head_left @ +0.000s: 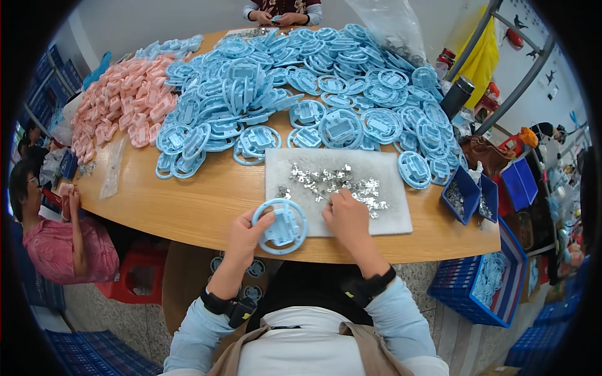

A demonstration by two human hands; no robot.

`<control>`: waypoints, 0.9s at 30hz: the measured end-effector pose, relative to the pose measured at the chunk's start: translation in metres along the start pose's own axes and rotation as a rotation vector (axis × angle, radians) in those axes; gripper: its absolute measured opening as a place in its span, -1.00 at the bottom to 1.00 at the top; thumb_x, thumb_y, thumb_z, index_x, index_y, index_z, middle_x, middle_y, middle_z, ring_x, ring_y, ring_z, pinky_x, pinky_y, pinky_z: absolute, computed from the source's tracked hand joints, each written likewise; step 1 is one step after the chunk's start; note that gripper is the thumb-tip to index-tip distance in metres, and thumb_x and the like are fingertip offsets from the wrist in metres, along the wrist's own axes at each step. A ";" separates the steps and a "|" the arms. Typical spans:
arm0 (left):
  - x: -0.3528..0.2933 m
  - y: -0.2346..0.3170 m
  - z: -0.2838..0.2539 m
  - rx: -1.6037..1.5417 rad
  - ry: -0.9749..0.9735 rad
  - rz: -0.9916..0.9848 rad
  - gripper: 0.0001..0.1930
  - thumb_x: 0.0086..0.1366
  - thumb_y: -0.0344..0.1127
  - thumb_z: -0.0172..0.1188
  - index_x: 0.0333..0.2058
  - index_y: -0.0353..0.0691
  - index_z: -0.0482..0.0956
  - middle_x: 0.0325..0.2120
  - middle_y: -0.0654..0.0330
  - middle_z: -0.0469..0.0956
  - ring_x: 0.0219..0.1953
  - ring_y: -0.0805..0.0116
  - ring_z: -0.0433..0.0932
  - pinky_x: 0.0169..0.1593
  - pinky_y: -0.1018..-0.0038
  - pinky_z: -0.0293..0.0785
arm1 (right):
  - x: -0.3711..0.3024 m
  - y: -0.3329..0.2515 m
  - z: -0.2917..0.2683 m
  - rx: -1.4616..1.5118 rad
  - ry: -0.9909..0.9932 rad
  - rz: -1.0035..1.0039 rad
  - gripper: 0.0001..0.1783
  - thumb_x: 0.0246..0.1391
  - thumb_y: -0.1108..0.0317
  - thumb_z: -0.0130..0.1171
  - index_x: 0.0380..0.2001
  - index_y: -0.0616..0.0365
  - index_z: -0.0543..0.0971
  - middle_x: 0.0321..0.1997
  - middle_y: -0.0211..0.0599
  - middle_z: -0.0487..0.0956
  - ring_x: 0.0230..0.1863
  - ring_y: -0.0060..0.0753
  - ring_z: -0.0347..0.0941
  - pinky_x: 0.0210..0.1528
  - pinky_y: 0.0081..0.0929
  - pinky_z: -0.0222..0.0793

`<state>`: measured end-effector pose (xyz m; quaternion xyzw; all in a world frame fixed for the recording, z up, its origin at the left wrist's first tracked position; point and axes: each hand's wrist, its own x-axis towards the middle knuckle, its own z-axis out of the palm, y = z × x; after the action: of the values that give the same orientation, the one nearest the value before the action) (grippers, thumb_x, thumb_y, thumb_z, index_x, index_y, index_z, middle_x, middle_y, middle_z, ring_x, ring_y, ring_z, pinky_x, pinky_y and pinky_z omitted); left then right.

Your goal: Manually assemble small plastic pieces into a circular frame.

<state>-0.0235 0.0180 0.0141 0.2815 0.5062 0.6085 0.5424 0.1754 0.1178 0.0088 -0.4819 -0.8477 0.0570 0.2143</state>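
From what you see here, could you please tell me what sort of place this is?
Probably an assembly workshop: round light-blue plastic parts heaped on a wooden table, and small silvery metal pieces on a pale rectangular board.

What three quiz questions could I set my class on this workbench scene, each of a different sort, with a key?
1. Multiple choice: What is the left hand holding?
A) a black flask
B) a light-blue ring-shaped part
C) a dark blue bin

2. True or false: The pink pieces lie to the left of the heap of light-blue parts.

3. Fill in the missing colour: Beside the right hand, small silver pieces lie scattered on a ____ mat.

Key: 1 B; 2 True; 3 white.
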 end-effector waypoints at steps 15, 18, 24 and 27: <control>0.014 0.000 0.012 1.189 -0.140 0.806 -0.29 -0.20 -0.20 0.44 -0.03 -0.34 0.40 -0.20 0.02 0.47 -0.06 0.05 0.38 0.07 0.23 0.24 | -0.023 0.026 -0.017 0.350 -0.108 -0.082 -0.90 -0.07 0.38 0.15 -0.46 0.15 0.58 -0.48 -0.20 0.48 -0.41 -0.06 0.46 -0.33 -0.25 0.39; 0.013 -0.009 0.012 1.104 -0.174 0.743 -0.23 -0.20 -0.18 0.44 0.03 -0.32 0.36 -0.18 0.05 0.48 -0.05 0.08 0.37 0.08 0.23 0.22 | -0.024 0.020 -0.017 0.326 -0.115 -0.087 -0.91 -0.09 0.42 0.17 -0.45 0.15 0.57 -0.45 -0.22 0.50 -0.42 -0.10 0.47 -0.37 -0.29 0.40; 0.011 -0.010 0.021 1.074 -0.329 0.739 -0.07 -0.18 -0.16 0.46 0.17 -0.27 0.19 -0.10 0.17 0.50 -0.06 0.09 0.41 0.07 0.26 0.25 | -0.014 0.005 -0.017 0.582 0.009 -0.178 -0.88 -0.20 0.52 0.20 -0.48 0.16 0.52 -0.34 -0.27 0.52 -0.46 -0.17 0.48 -0.43 -0.35 0.42; 0.014 -0.014 0.018 1.003 -0.359 0.685 -0.03 -0.19 -0.16 0.48 0.20 -0.28 0.15 -0.06 0.15 0.48 -0.03 0.10 0.42 0.08 0.27 0.27 | -0.009 -0.006 -0.003 0.615 0.030 -0.322 -0.87 -0.23 0.51 0.21 -0.50 0.16 0.50 -0.31 -0.30 0.52 -0.48 -0.20 0.49 -0.45 -0.38 0.42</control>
<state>-0.0059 0.0354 0.0041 0.7454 0.5121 0.3795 0.1954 0.1763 0.1068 0.0101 -0.2555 -0.8529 0.2681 0.3680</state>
